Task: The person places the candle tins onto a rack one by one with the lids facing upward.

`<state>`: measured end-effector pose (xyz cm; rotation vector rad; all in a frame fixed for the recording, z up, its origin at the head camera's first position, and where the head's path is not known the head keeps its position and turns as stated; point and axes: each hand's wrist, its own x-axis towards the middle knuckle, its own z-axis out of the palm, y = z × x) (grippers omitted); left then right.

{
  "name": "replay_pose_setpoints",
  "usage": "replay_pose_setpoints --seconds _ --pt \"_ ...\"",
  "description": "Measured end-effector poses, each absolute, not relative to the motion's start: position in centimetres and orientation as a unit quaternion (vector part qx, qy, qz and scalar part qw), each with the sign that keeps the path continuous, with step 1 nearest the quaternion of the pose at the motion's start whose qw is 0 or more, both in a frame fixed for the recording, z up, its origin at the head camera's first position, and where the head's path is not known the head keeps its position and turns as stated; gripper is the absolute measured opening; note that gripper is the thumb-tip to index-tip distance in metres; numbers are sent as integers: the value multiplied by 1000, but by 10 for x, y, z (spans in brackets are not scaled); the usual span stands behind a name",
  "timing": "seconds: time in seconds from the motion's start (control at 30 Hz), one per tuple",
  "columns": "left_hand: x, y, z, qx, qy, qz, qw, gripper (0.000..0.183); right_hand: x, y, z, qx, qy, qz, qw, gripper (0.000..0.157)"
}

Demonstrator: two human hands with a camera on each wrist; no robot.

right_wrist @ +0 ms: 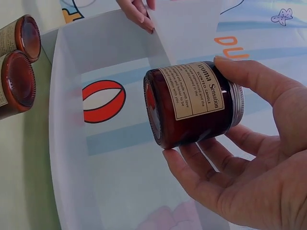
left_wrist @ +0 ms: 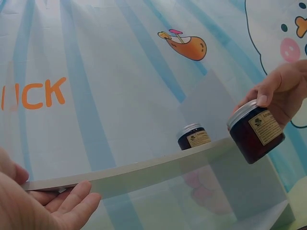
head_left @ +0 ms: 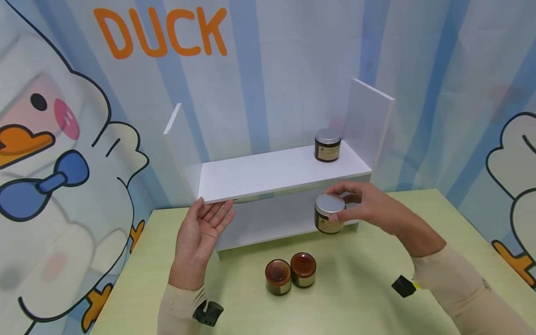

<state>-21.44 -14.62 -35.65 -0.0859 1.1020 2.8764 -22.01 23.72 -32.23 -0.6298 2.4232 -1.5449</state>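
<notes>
Right hand holds a lidded amber jar in front of a white shelf unit

The right hand (head_left: 365,204) has thumb and fingers clamped on an amber jar (head_left: 328,224), silver lid uppermost, in the air at the near right of a white shelf unit (head_left: 259,176); the left hand (head_left: 200,237), palm up, touches the near left corner of the upper board, its fingers fairly straight below the edge and apart from one another.

A similar lidded jar (head_left: 327,148) stands at the right end of the upper board, beside the right side panel (head_left: 370,121); two amber jars (head_left: 278,277) stand side by side on the near table, bases up; the held jar covers part of the lower board (head_left: 261,223), and the upper board's near edge lies between it and the standing jar.

The right wrist view makes the label (right_wrist: 194,91) legible, "Aroma Sensation, scented candle", and shows a red-and-white ball drawing (right_wrist: 103,101) through the unit; the left wrist view shows an orange drawing (left_wrist: 187,47) high on the backdrop, unseen from the head.

The table (head_left: 356,298) is pale green; behind hangs a blue-striped backdrop (head_left: 301,56) with orange lettering "DUCK" (head_left: 161,32) and a large white duck (head_left: 63,246) at the left.
</notes>
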Motion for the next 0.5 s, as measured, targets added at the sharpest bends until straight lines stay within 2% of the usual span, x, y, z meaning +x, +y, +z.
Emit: replay_pose_setpoints --seconds 0.5 --pt "-214 -146 -356 -20 352 935 30 43 -231 229 -295 -218 831 -504 90 48"
